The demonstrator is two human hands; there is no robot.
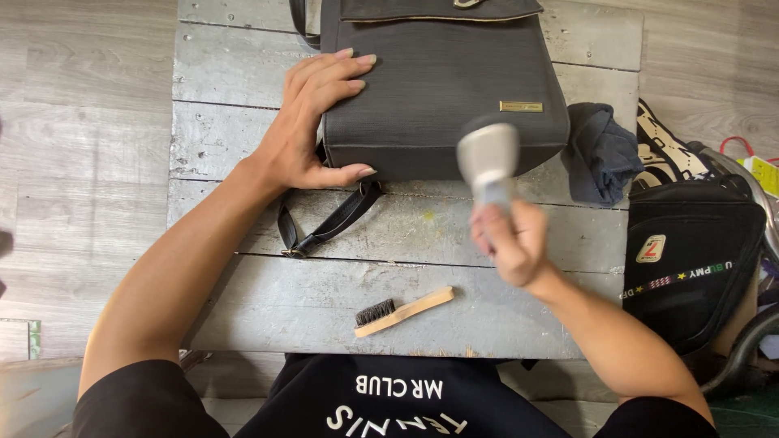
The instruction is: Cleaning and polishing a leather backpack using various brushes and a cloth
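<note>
A dark grey bag (pixel 442 89) lies flat on a weathered white wooden table (pixel 243 300). My left hand (pixel 312 122) rests on the bag's near left corner, fingers spread on its face and thumb along the lower edge. My right hand (pixel 511 239) grips a silver can (pixel 488 158), blurred by motion, held upright just in front of the bag's near right edge. A black strap with a buckle (pixel 329 227) trails from the bag toward me.
A small wooden brush with dark bristles (pixel 402 311) lies near the table's front edge. A crumpled dark cloth (pixel 602 154) sits at the right edge. A black bag (pixel 690 251) and other items stand on the floor to the right.
</note>
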